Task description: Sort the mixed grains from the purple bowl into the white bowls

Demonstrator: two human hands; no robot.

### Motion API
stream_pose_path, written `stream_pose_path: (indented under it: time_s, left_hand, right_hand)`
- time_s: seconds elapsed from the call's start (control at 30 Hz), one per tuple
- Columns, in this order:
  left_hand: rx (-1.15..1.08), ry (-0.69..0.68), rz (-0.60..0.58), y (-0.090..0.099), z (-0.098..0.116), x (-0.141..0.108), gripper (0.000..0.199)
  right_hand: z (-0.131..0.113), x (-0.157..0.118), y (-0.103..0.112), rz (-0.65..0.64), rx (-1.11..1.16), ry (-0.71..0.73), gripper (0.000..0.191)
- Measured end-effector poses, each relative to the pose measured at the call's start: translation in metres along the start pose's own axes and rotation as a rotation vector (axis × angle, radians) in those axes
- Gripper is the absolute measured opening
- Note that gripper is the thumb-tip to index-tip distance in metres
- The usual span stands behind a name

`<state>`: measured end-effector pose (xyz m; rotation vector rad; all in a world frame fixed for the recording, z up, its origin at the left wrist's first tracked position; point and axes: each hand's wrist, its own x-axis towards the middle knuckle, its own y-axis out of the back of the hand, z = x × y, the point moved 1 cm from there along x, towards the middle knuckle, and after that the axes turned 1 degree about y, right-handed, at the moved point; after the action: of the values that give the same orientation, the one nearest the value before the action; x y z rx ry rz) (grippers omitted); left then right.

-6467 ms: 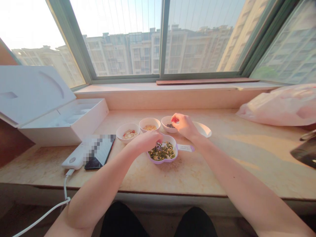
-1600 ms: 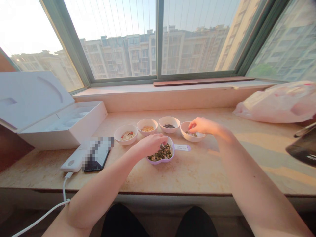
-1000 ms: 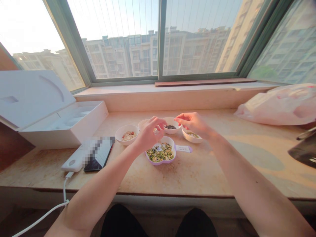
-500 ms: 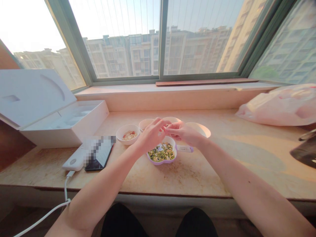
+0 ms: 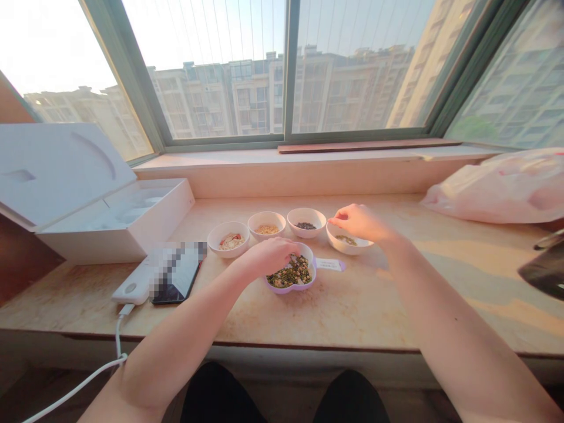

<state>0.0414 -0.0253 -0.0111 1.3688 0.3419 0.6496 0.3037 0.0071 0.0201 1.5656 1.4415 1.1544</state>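
My left hand [image 5: 268, 257] is curled at the near-left rim of a lilac scalloped dish [image 5: 291, 286], its fingertips hidden at the heap of green and dark beans [image 5: 293, 271]. My right hand [image 5: 359, 223] hangs palm down just above a white bowl [image 5: 348, 248] holding a thin patch of green grains [image 5: 346, 239]. Behind them stand several small white bowls. One holds pale pieces with red bits [image 5: 231, 241], another yellow grains [image 5: 267, 230], and a third dark seeds [image 5: 305, 225].
The bowls stand on a mottled stone windowsill [image 5: 352, 308]. A small label [image 5: 328, 265] lies beside the dish. To the left are an open white box [image 5: 83, 194], a corded power bank [image 5: 132, 288] and a phone [image 5: 176, 282]. A plastic bag [image 5: 497, 191] lies at right.
My hands have parted from their position together above the dish. The right hand has moved right, over the white bowl, and the left has dropped to the dish's rim.
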Motion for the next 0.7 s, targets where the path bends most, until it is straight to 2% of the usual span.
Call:
stream_pose_path:
  time_s: [0.17,0.33,0.6,0.7]
  left_hand:
    - [0.059,-0.018,-0.016,-0.005,0.001,0.002,0.023]
    - [0.093,0.003,-0.1,-0.005,0.003,0.003,0.023]
    - [0.115,0.01,-0.101,0.001,0.007,0.004,0.033]
    - [0.133,0.015,-0.105,0.0,0.009,0.005,0.034]
  right_hand:
    - [0.006,0.0,0.001,-0.008,-0.041,-0.029,0.023]
    - [0.006,0.001,0.002,-0.063,-0.038,-0.055,0.02]
    - [0.015,0.007,0.008,-0.1,0.004,-0.095,0.008]
    - [0.016,0.007,0.01,-0.105,0.005,-0.081,0.01]
